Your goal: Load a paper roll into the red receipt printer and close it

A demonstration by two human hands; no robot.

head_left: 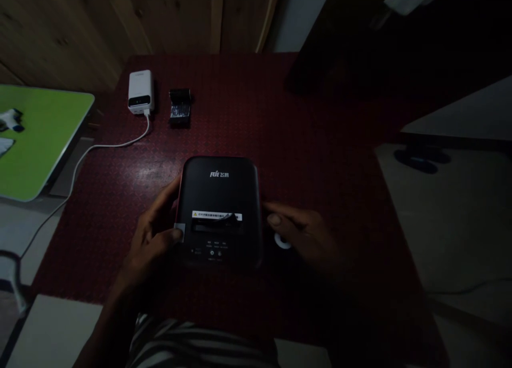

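A black receipt printer (pixel 220 194) with a white brand mark lies on the dark red table in front of me. A dark strip (pixel 218 220) shows at its slot, across a white warning label. My left hand (pixel 154 234) grips the printer's left side, thumb on the front corner by a small grey square (pixel 180 232), fingers along the edge. My right hand (pixel 300 232) is closed at the printer's right side, fingertips against its edge. Under its thumb shows part of a white ring-shaped thing (pixel 282 241); whether the hand holds it, I cannot tell.
A white power bank (pixel 140 88) stands at the back left of the table (pixel 240 112), its white cable (pixel 116 145) running off the left edge. Beside it lies a small black roll (pixel 180 106). A green table (pixel 44 138) adjoins at left. Dark shoes (pixel 416 160) lie on the floor at right.
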